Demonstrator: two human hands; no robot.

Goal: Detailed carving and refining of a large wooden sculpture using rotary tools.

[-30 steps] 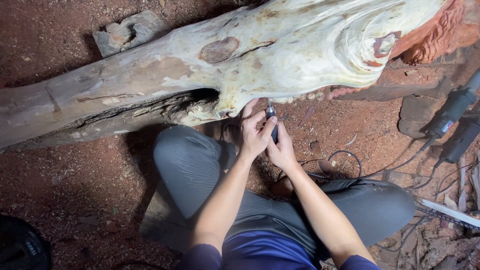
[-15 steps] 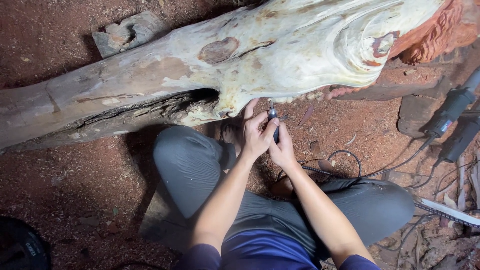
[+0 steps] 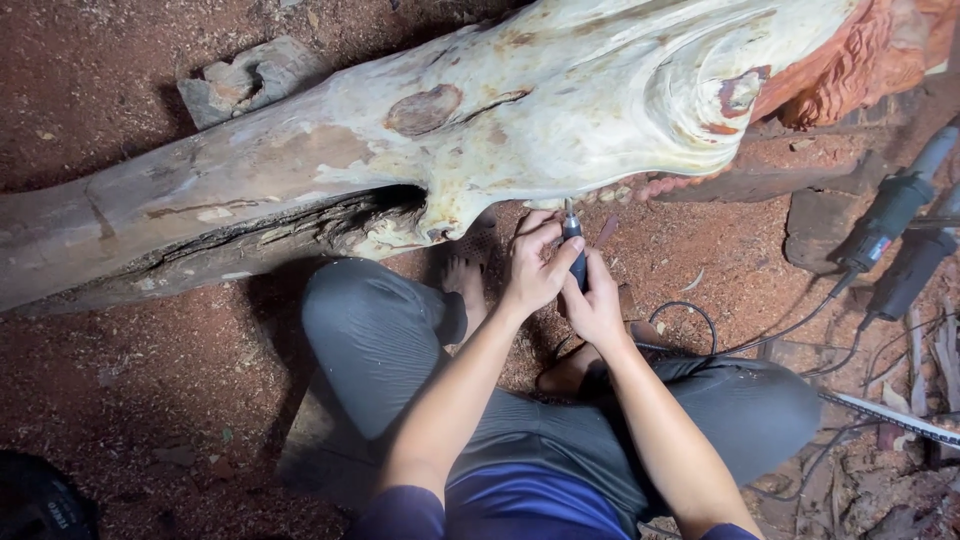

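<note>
Both hands meet just under the pale belly of a large carved log [image 3: 480, 130] that lies across the red, sawdust-strewn ground [image 3: 150, 370]. The left hand [image 3: 535, 270] has its fingers [image 3: 540, 232] curled narrowly around the dark barrel of a slim rotary carving tool [image 3: 573, 240], thumb pressed on the near side, while the right hand [image 3: 598, 305] closes around the lower part of the same barrel just below the left fingers, so the tool is held in a two-handed pencil grip. Its metal tip stands up past the fingertips and sits at, or just short of, the scalloped lower edge of the wood; whether it touches cannot be told. The tool looks light, rigid and smooth-sided, so a grip low on the barrel, close to the tip, seems the best hold for control, with the cord [image 3: 700, 330] trailing away behind the right wrist. The log looks heavy, hard and immovable by hand, its carved edge above the fingers thin enough to chip. The person sits cross-legged in grey trousers [image 3: 380, 340], one bare foot [image 3: 465, 290] just left of the left fingers. Well to the right of the right hand lie two larger power tools [image 3: 895, 230] with cables, and a flat stone block [image 3: 250, 80] rests beyond the log.
</note>
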